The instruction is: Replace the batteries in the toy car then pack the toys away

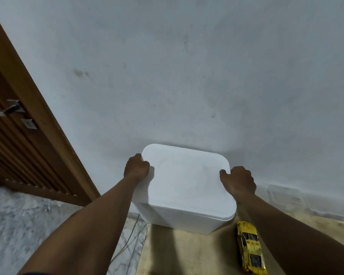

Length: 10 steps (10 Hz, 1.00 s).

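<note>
A pale, scuffed wall point(187, 66) fills most of the view. A brown slatted door point(18, 145) stands at the left, above a grey marbled floor point(28, 225). A beige table point(187, 255) occupies the lower centre, with its far edge against the wall.

A white box point(183, 221) with rounded corners stands on the table, touching or just off the wall. A white lid point(187, 179) covers it fully and appears seated all round.

The left hand point(136, 167) grips the left edge of the lid, fingers curled over the rim. The right hand point(240, 180) grips the right edge in the same way, thumb on top.

The yellow toy car point(250, 249) lies on the table just beside the box, at its near right corner and under the right forearm. It is outside the box. A clear plastic tray point(286, 197) lies against the wall to the right.

Step in hand, as judged: removal of the lid to open the box. The state of the car's batteries cannot be determined. No batteries or tools are visible.

Next move, as judged:
1. Lift both lid edges evenly, so the lid does not jam or drag the box.
2. Set the lid down away from the car.
</note>
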### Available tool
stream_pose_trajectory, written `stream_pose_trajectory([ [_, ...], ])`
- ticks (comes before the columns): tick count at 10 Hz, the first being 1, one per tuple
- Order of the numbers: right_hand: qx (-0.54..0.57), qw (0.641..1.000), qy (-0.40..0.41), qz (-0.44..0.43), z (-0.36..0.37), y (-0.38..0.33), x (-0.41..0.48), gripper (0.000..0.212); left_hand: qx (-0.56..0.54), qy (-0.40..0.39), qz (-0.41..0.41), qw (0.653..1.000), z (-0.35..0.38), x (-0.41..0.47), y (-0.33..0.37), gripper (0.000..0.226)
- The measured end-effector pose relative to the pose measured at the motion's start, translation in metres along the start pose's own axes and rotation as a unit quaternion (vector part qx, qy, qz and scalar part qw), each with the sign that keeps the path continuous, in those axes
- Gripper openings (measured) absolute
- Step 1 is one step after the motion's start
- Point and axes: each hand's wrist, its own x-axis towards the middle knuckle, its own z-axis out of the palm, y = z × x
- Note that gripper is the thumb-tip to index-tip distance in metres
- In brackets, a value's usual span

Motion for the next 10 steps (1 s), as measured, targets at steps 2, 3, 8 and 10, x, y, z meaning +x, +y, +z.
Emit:
stream_pose_trajectory([
  [2,-0.054,0.996,-0.008,-0.075,0.013,-0.007,-0.009,0.051,0.142,-0.014,0.169,0.975,0.015,-0.001,-0.014,0.048],
  [3,-0.058,0.995,0.003,-0.082,0.019,-0.007,-0.011,0.05,0.152,0.001,0.18,0.972,0.02,-0.003,-0.021,0.051],
  [8,-0.063,0.994,0.005,-0.092,0.02,-0.004,-0.015,0.053,0.144,0.044,0.172,0.974,0.027,-0.009,-0.021,0.051],
  [10,-0.04,0.994,-0.036,-0.096,-0.005,-0.008,-0.017,0.062,0.043,0.023,0.169,0.984,0.011,-0.017,-0.026,0.039],
])
